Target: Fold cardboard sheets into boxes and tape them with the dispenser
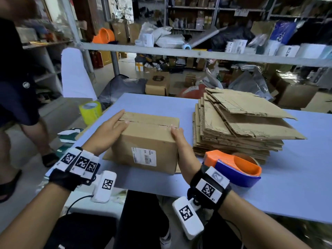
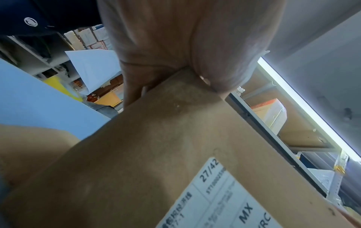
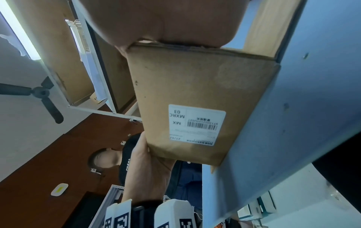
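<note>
Currently, cardboard box (image 1: 146,141) sits on tabletop (image 1: 296,186), taped seam up. Left hand (image 1: 109,130) flat, fingers straight, on top-left edge; right hand (image 1: 181,142) apparently grips right corner. Tape dispenser (image 1: 233,168) nearby.

We see the box (image 1: 149,141) standing on the surface (image 1: 296,186) near its left end, with our left hand (image 1: 109,130) laid on the box's left top edge and our right hand (image 1: 181,142) against its right near corner. Just right of the box lies the stack of flat cardboard sheets (image 1: 239,123), and the tape dispenser (image 1: 235,168) sits on the surface at the near side of that stack, right of our right hand. Off the surface's left edge, beyond the box, stands a roll of tape (image 1: 90,112), and shelving (image 1: 197,53) runs across behind the far edge.
</note>
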`<action>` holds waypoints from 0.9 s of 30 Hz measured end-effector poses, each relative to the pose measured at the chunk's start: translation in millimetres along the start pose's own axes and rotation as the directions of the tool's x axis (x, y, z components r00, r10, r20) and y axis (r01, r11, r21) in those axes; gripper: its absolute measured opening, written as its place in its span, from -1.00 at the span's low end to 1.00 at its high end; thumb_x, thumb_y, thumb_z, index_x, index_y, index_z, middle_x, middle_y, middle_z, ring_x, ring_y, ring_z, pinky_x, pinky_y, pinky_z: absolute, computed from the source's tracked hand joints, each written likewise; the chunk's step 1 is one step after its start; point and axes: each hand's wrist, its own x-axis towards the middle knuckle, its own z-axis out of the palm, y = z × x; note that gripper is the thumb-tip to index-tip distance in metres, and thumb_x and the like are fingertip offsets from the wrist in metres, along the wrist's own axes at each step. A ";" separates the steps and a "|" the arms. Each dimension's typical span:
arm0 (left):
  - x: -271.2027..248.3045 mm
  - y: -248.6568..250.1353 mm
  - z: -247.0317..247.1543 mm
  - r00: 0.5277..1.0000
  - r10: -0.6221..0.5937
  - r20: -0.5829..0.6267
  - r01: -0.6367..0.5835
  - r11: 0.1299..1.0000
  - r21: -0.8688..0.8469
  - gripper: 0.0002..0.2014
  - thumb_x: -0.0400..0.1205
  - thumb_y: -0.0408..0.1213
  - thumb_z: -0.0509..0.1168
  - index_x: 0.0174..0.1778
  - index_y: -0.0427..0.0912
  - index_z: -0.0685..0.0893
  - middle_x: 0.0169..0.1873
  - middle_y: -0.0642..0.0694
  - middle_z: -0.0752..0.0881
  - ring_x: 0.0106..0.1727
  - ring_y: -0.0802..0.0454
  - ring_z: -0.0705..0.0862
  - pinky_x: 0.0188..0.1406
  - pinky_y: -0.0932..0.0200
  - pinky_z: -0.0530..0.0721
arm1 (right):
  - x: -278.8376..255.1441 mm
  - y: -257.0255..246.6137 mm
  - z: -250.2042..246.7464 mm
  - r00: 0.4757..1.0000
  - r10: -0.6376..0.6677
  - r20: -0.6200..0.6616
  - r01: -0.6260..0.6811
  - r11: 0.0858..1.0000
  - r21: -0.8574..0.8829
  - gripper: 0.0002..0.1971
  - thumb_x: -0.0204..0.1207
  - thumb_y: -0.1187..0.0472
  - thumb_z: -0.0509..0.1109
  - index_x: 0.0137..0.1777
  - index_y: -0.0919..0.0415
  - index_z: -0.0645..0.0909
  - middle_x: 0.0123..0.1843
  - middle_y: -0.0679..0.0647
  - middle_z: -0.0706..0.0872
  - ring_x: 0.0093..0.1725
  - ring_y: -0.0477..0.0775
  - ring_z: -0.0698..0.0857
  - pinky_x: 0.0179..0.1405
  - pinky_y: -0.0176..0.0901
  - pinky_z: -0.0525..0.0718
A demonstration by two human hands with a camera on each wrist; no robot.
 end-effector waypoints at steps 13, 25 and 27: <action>0.1 4.0 -27.3 0.996 -0.085 0.042 0.090 0.985 -0.147 -0.72 0.62 0.18 0.33 0.04 0.13 0.83 -0.02 0.18 0.84 0.06 0.28 0.75 -0.03 0.34 0.61 | -16.3 -46.5 -6.3 0.995 0.039 0.090 -0.010 0.955 -0.295 -0.40 0.74 -0.28 0.17 0.70 -0.05 0.38 0.63 -0.08 0.52 0.55 -0.07 0.54 0.56 -0.07 0.47; 20.5 6.2 -41.5 0.995 0.060 -0.083 -0.078 0.966 -0.247 -0.41 0.45 0.23 0.49 0.36 0.08 0.62 0.17 0.10 0.77 0.24 0.16 0.73 0.30 0.05 0.65 | 3.9 -50.2 -8.9 0.981 -0.194 0.000 0.192 0.970 -0.148 -0.33 0.56 -0.15 0.54 0.58 -0.34 0.28 0.31 -0.02 0.72 0.29 -0.06 0.76 0.39 -0.02 0.66; 18.4 8.3 -33.3 0.989 0.075 -0.124 -0.099 0.974 -0.206 -0.62 0.59 0.04 0.45 0.26 -0.02 0.64 0.11 0.09 0.79 0.18 0.18 0.73 0.20 0.16 0.67 | 7.9 -48.1 -8.2 0.979 -0.204 -0.013 0.199 0.965 -0.170 -0.36 0.58 -0.19 0.50 0.60 -0.29 0.32 0.25 0.02 0.75 0.30 0.00 0.76 0.33 0.02 0.70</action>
